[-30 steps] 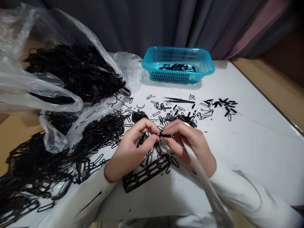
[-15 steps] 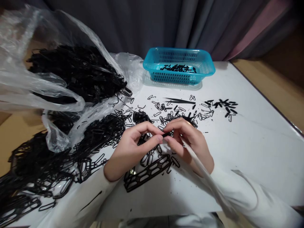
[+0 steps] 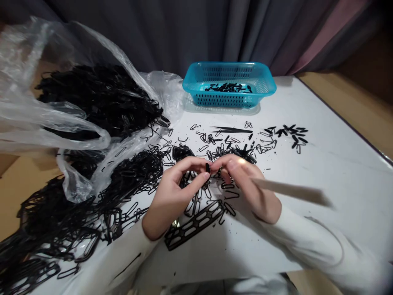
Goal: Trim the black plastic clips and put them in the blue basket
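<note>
My left hand (image 3: 176, 192) is closed, pinching a small black plastic piece (image 3: 208, 168) upright between thumb and fingertips. Close against that piece is the index fingertip of my right hand (image 3: 250, 186). The right hand is curled round a long, flat, pale grey strip-like tool (image 3: 291, 192), which juts out to the right; its kind cannot be made out. Beneath the hands lie loose black plastic loops (image 3: 229, 186) and a black frame with oblong slots (image 3: 196, 225).
A blue basket (image 3: 229, 100) with small black pieces stands at the back. Black tweezers (image 3: 231, 130) lie before it. Several black pieces (image 3: 296, 133) are grouped at right. On the left, a clear plastic bag (image 3: 76, 184) holds black plastic, with tangled scrap (image 3: 46, 209) piled beside it.
The black piece has turned from lying sideways between both hands to upright in my left fingers. My right thumb has drawn back, and the pale tool has swung up to the right.
</note>
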Action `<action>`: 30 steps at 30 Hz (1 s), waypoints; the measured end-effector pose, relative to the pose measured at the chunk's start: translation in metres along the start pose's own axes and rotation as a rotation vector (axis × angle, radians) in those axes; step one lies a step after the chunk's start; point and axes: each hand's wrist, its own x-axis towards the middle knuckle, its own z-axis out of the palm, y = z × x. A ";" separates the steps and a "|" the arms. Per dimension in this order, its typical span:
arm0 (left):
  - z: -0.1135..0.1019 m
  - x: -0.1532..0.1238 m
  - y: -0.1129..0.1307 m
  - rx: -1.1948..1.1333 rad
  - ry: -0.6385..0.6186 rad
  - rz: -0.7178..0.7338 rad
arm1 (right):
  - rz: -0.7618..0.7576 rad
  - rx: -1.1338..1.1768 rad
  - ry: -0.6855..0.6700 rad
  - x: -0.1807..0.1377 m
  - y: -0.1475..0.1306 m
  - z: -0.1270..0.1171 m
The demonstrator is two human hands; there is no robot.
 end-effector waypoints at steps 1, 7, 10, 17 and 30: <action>0.000 0.001 0.000 -0.001 0.009 -0.009 | -0.018 0.012 0.038 0.000 0.000 -0.001; 0.001 0.004 -0.001 -0.024 0.076 -0.125 | -0.080 -0.003 0.096 -0.003 -0.001 -0.006; 0.002 0.003 -0.002 -0.018 0.064 -0.130 | -0.118 -0.024 0.064 -0.003 -0.005 -0.007; 0.002 0.000 -0.003 -0.029 0.052 -0.093 | -0.108 -0.069 0.072 0.000 -0.007 -0.002; 0.007 -0.005 -0.005 0.042 0.119 -0.048 | -0.281 -0.132 0.055 -0.002 0.000 0.002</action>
